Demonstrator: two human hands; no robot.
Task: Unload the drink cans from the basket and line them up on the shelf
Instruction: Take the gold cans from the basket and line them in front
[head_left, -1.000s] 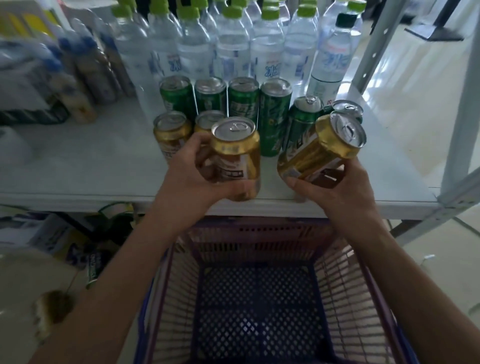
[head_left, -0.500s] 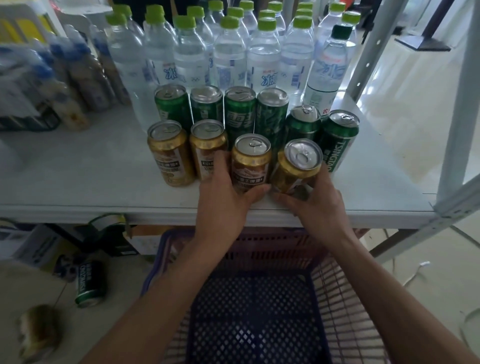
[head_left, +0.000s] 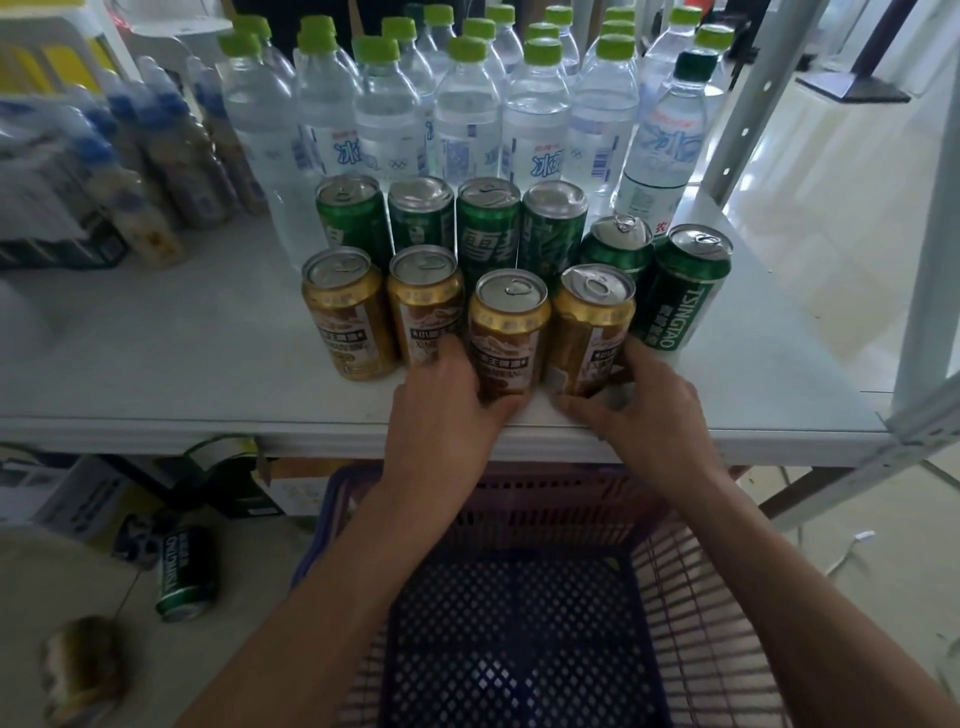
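Though on shelf (head_left: 156, 364), gold can (head_left: 509, 332) in L hand (head_left: 441, 410).

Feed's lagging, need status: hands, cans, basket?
Hands: left hand grips third gold can from left, right hand grips fourth gold can, both on shelf. No cans visible in basket. One green can lies on floor beside it.

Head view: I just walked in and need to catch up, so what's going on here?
A person is stocking cans. The left hand grips the third gold can and the right hand grips the fourth gold can, both near the front edge of the shelf, beside two other gold cans, with green cans behind. The visible part of the basket below holds no cans.
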